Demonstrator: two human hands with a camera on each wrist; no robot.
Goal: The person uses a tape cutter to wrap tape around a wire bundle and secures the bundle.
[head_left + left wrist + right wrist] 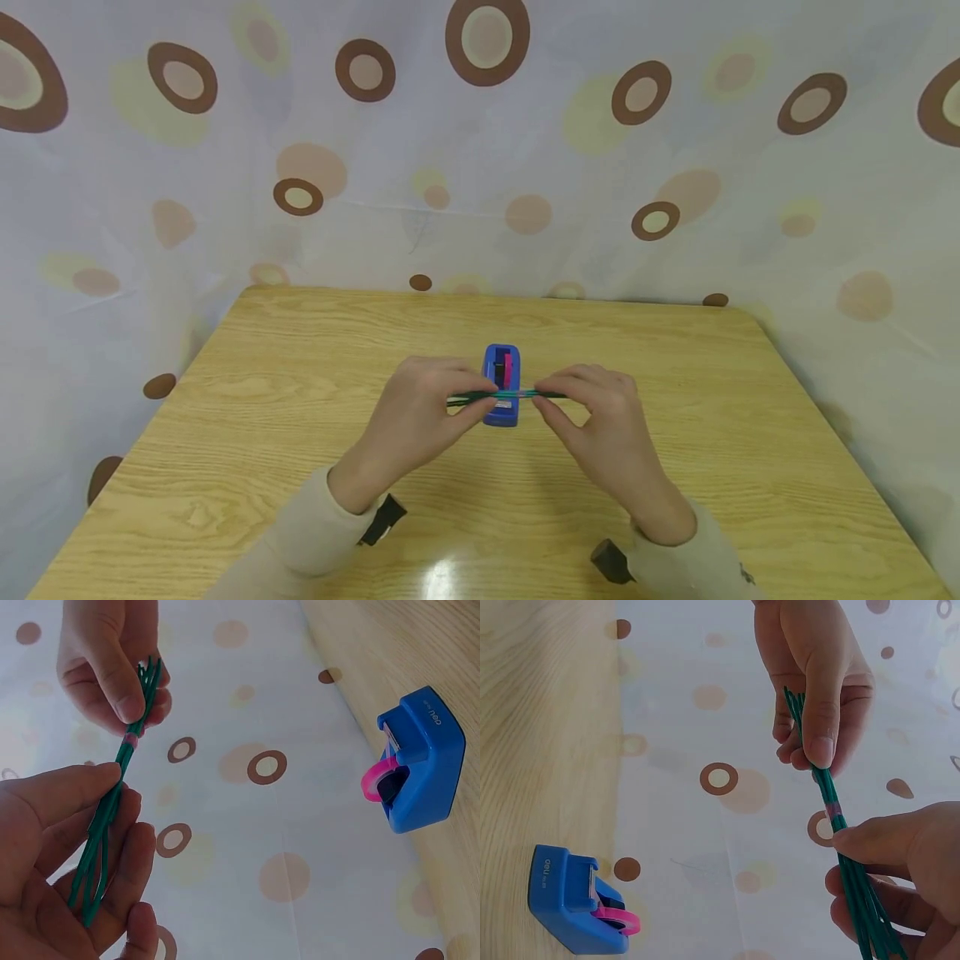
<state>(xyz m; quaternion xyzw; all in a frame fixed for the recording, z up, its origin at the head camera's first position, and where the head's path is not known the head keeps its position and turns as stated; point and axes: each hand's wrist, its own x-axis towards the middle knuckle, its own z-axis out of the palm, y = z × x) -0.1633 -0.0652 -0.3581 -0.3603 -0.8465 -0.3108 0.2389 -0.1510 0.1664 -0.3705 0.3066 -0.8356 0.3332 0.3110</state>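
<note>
A thin bundle of green stems (112,791), possibly wires or sticks, is held level between both hands above the table. Around its middle runs a narrow pinkish band (833,809) that looks like tape. My left hand (416,417) pinches the bundle between thumb and fingers on one side of the band. On the other side my right hand (606,429) grips it the same way. The stem ends spread loosely past each hand. Beyond and below the bundle stands a blue tape dispenser (491,367) with a pink roll of tape (373,780) in it.
The wooden table (300,333) has its far edge against a hanging cloth (480,150) patterned with brown rings and pale dots. Dark camera mounts (612,562) stick out from both sleeves near the table's front.
</note>
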